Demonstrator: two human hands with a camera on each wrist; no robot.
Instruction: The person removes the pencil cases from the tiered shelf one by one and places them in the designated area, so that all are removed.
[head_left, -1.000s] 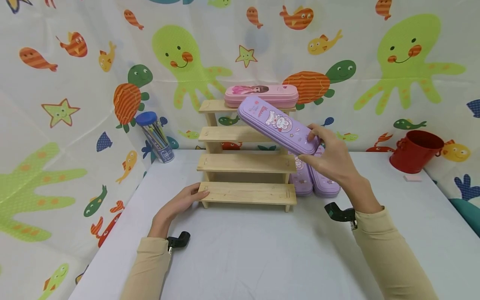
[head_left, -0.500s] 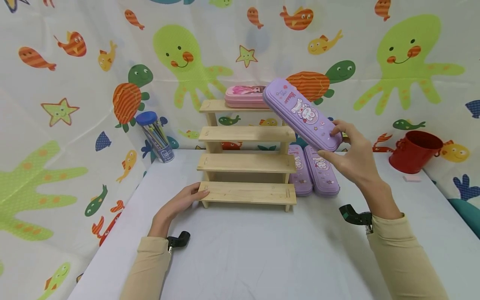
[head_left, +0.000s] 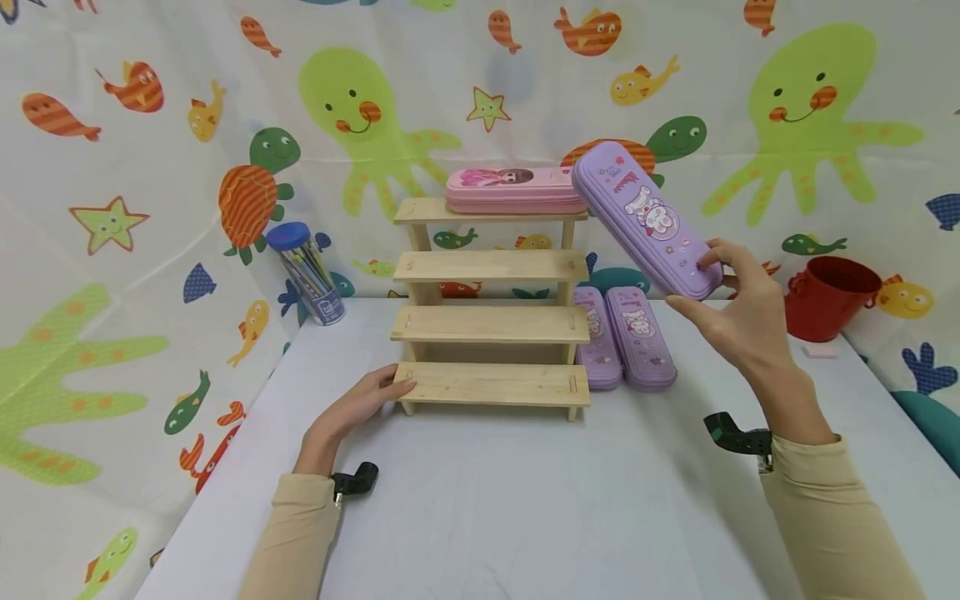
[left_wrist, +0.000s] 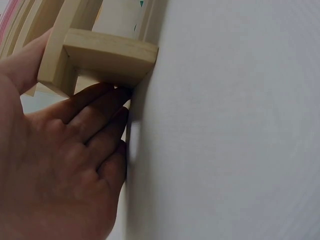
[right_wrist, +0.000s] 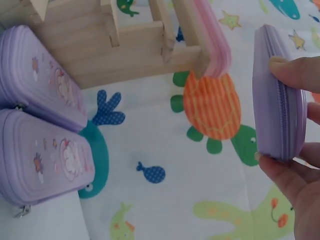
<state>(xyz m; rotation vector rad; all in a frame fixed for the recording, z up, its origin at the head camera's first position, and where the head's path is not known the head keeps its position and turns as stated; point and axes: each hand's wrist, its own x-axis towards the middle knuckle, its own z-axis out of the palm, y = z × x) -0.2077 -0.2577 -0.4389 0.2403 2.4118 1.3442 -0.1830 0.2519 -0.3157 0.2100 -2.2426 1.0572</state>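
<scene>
- So a lavender zip pencil case (head_left: pixel 648 218) with a cartoon animal on it is held up in the air, tilted, to the right of the four-tier wooden stand (head_left: pixel 491 325). It's pinched near its lower end by the right hand (head_left: pixel 750 321), thumb on one side, fingers on the other.
- The stand's bottom tier is gripped at its left end by the left hand (head_left: pixel 358 408), thumb on top; probably just steadying.
- One pink pencil case (head_left: pixel 513 190) is parked on the top tier, and two matching lavender cases (head_left: pixel 642 337) are laid side by side on the table (head_left: pixel 487 508), right by the stand.
- Step in hand, as a guess: the case is mid-transfer between stand and table. Which way isn't obvious from this.
- Either way, it'd need to be levelled before release. If it's headed for the table, the pair should be cleared; if for a tier, the pink one shouldn't be bumped.
</scene>
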